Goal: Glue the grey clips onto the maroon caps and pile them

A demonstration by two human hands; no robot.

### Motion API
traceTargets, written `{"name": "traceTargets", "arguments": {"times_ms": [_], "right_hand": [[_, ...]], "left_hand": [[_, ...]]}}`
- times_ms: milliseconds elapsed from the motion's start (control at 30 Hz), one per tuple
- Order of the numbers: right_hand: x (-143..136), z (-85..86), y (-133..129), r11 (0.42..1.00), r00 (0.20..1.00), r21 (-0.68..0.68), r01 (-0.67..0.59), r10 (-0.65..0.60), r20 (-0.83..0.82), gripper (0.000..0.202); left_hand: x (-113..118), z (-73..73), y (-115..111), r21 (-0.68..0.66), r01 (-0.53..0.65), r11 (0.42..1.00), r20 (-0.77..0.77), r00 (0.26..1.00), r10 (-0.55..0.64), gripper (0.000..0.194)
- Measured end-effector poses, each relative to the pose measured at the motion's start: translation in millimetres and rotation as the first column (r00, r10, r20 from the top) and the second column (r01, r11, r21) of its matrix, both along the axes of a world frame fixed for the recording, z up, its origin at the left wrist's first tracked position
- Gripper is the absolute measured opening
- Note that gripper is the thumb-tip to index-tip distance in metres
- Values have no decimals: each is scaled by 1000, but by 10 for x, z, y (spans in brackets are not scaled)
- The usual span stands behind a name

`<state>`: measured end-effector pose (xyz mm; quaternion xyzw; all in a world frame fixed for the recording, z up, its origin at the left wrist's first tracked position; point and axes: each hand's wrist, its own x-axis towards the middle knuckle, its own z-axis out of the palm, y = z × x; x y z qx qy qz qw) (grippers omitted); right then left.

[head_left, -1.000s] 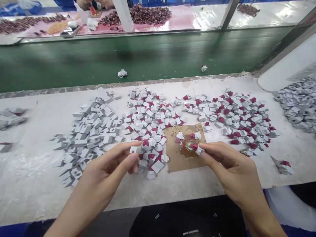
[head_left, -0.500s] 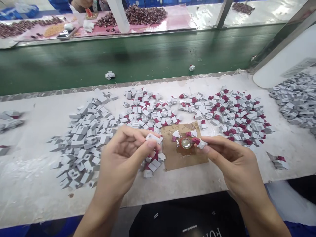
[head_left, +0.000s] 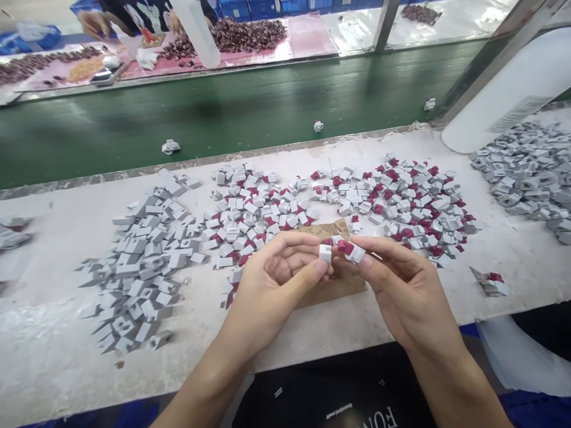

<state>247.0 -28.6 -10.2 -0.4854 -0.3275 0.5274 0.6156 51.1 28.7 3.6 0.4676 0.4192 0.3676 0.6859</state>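
Observation:
Between thumb and fingers, my left hand (head_left: 276, 285) pinches a small light-grey plastic housing (head_left: 325, 254). Close to its right, my right hand (head_left: 397, 279) grips a grey plastic piece with a dark red insert (head_left: 352, 250), its red end pointing left toward the housing. A narrow gap shows between the two parts. Under both hands lies a brown cardboard piece (head_left: 332, 294), mostly covered by them. Left of my hands spreads a heap of plain grey housings (head_left: 147, 255). Behind and to the right are heaps of grey pieces with red parts (head_left: 423, 208).
A green conveyor belt (head_left: 250, 101) runs behind the table, with a few loose pieces on it. A white bottle-like container (head_left: 504, 89) leans at the right beside another grey heap (head_left: 535, 178). Across the belt, a person's hand (head_left: 94, 25) is near piles of dark red parts (head_left: 250, 37).
My left hand has moved right with its housing, up to the red-ended piece in my right hand. The cardboard is now largely covered. The view has shifted slightly.

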Motion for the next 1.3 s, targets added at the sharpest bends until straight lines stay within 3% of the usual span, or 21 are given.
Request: {"name": "traceTargets", "arguments": {"times_ms": [167,300,567,800,900,1100,1300], "right_hand": [[-13,-43,-19,999,999,28,-17,16,37,14],[3,-26,-39,1000,985,20,-18,14,175,16],[62,228,164,986,971,84,-142,122,203,16],[-42,519,334,953,961,156,-261,241,136,23],[-37,595,355,946,951,135,-296,278,138,22],[41,687,392,915,882,12,-404,387,269,24],[42,731,527,891,844,-7,-454,432,319,18]], "left_hand": [[44,-30,3,27,16,999,-2,1000,-16,16],[54,-9,12,49,34,998,-46,998,-32,15],[-21,197,86,150,42,988,-74,997,-31,11],[-158,290,185,27,46,999,202,978,-50,11],[-200,349,226,48,67,997,248,966,-77,19],[-341,523,337,170,147,974,17,988,-152,17],[-390,533,450,181,179,967,-100,982,-162,9]]}}
